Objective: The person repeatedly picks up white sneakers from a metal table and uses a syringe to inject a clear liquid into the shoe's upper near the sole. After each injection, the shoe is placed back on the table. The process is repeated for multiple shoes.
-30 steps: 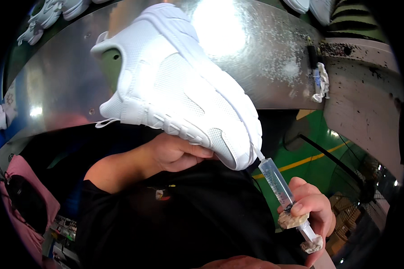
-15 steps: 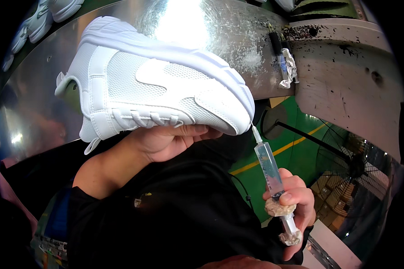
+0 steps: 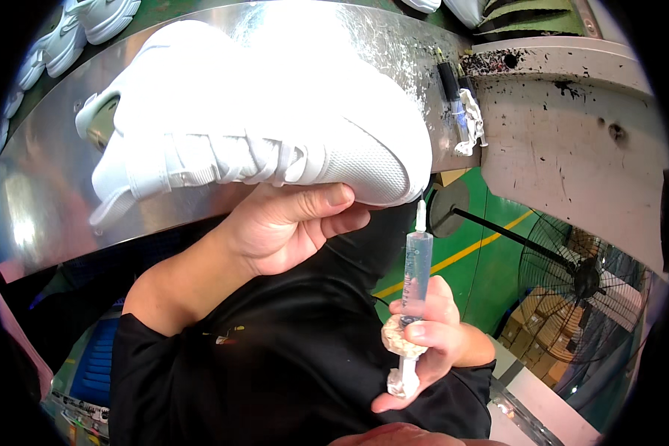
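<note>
My L hand (image 3: 286, 227): palm up, fingers curled, thumb laid flat toward 3 o'clock, forearm running to 7 o'clock. My R hand (image 3: 427, 346): closed grip, fingers wrapped, thumb low at 6 o'clock, wrist exits 4 o'clock.

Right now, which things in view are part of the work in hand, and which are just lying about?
In use:
- white sneaker, held from underneath by the left hand
- syringe, gripped in the right hand, tip pointing at the sneaker's toe

Lying about:
- second syringe with a crumpled rag on the metal bench
- other white shoes beyond the bench
- black fan on the floor
</note>
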Demonstrator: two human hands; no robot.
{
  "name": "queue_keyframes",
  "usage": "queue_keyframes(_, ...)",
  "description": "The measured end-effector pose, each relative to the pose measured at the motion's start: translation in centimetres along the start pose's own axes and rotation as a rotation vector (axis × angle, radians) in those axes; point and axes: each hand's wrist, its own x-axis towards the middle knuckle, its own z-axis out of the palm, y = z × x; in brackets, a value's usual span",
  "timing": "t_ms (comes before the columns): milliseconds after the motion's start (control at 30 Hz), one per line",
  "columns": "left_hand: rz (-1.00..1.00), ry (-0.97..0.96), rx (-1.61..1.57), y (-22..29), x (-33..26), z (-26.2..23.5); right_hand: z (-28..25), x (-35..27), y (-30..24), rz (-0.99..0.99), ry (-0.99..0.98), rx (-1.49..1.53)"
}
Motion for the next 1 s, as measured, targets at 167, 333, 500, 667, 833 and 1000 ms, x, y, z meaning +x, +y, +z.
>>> queue_keyframes(167, 0.021, 0.016, 0.018, -0.1, 0.0, 0.2, 1.2, -0.5, 0.9, -0.057, 0.000, -0.089)
queue_keyframes(333, 0.019, 0.055, 0.021, 0.2, -0.1, 1.0, 2.2, -0.8, 1.4, -0.107, 0.007, -0.147)
queue_keyframes(500, -0.009, 0.105, -0.005, 0.3, -0.2, 1.9, 2.4, -0.9, 1.7, -0.126, 0.001, -0.175)
queue_keyframes(667, 0.014, 0.112, 0.014, 0.1, 0.1, 2.1, 2.5, -1.1, 2.3, -0.128, 0.021, -0.183)
queue_keyframes(833, 0.026, 0.111, 0.035, 0.2, 0.2, 1.9, 2.4, -1.5, 2.6, -0.158, 0.057, -0.136)
queue_keyframes(1000, 0.015, 0.055, -0.112, 0.6, -3.8, -0.7, 1.1, -2.6, 4.3, -0.115, 0.150, -0.125)
